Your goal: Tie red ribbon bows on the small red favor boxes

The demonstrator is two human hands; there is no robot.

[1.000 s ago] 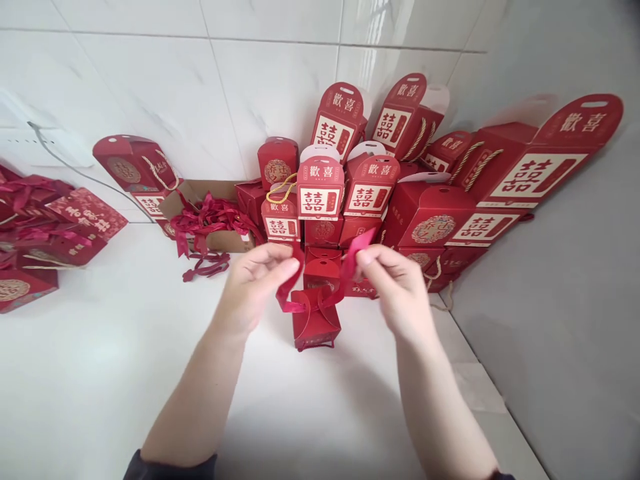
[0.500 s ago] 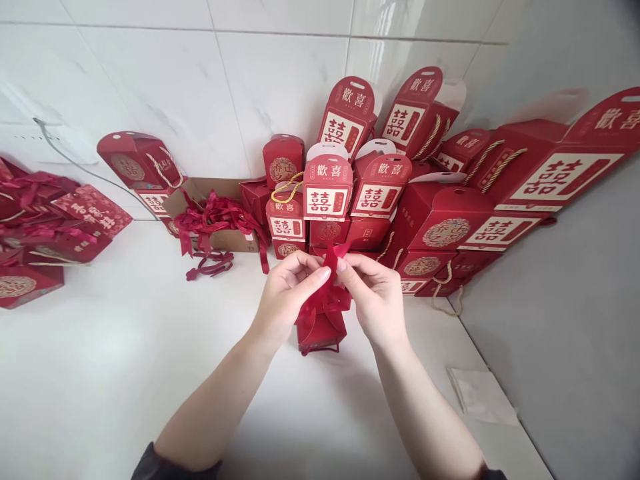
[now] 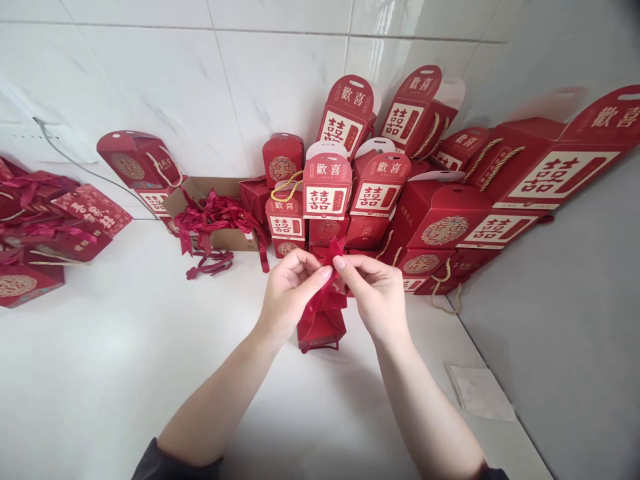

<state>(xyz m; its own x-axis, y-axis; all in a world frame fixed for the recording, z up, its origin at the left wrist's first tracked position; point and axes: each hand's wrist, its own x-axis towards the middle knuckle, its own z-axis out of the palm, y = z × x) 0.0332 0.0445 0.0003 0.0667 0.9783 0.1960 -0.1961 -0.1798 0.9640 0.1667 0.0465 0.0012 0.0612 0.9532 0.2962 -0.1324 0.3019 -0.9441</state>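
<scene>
A red satin ribbon (image 3: 325, 291) is pinched between thumb and fingers of my left hand (image 3: 295, 287). My right hand (image 3: 373, 287) pinches the same ribbon a little to the right, the two thumbs close together. The ribbon's ends stick up above the fingertips. Beneath both hands a small red gift box (image 3: 321, 328) stands on the white table, a dark red cord at its near side. Loops of ribbon lie over its top, and my fingers hide part of them.
Stacked red gift boxes (image 3: 327, 190) with rope handles line the back and right. An open cardboard box (image 3: 235, 241) of tangled ribbons stands back left, loose ribbon (image 3: 210, 265) before it. More ribboned boxes (image 3: 30, 273) sit far left. A white packet (image 3: 483, 393) lies near the right wall.
The ribbon ends above my fingertips, spread apart before, now sit closer together. My right fingertips have shifted slightly on the ribbon. The gift box stays in place.
</scene>
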